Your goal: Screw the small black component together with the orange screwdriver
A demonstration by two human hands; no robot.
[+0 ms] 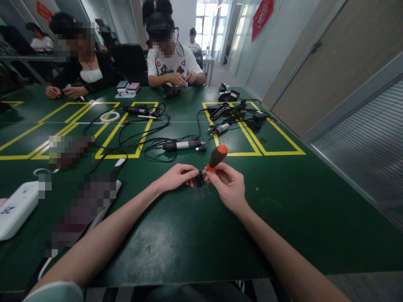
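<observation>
A small round black part (198, 180) stands on the green table in front of me. My left hand (179, 176) has its thumb and fingers closed on the left side of that part. In my right hand (230, 184) is a screwdriver (218, 157) with a black and orange handle. Its handle leans up and to the right, and its lower end points down toward the black part. The fingers hide the shaft, so I cannot tell whether the tip touches the part.
Beyond my hands lie a black and silver electric screwdriver (182, 145), looped black cables (151, 142) and a heap of adapters (233, 111). Yellow tape (280, 153) marks the table. At the left are a white power bank (17, 209) and a blurred dark device. Two people sit opposite.
</observation>
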